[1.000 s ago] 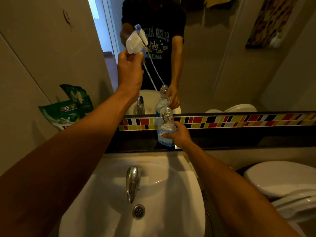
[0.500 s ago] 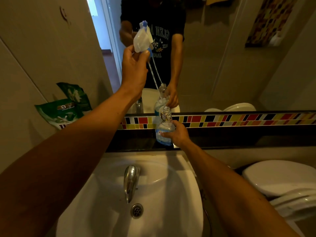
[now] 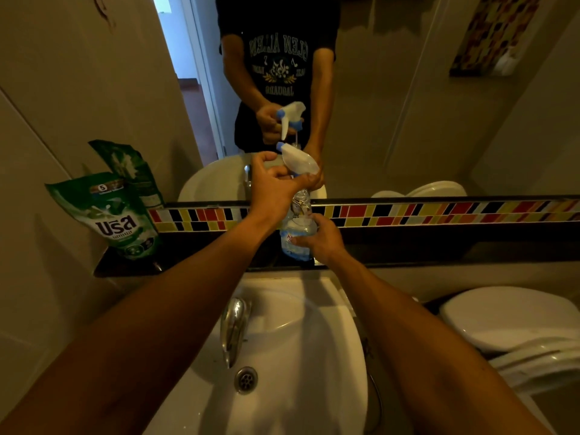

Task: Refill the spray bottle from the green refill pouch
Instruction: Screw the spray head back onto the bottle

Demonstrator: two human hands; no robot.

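On the dark shelf [image 3: 439, 249] between sink [image 3: 314, 309] and mirror, the right hand [image 3: 320, 238] grips the spray bottle [image 3: 296, 233] upright to steady it, the left hand [image 3: 273, 186] pinches the trigger head [image 3: 298, 158] at its neck, and the green refill pouch [image 3: 110, 215] leans unopened at the shelf's left end.

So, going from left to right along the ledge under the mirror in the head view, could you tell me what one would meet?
Green refill pouch → left hand gripping the spray head → spray bottle → right hand holding the bottle.
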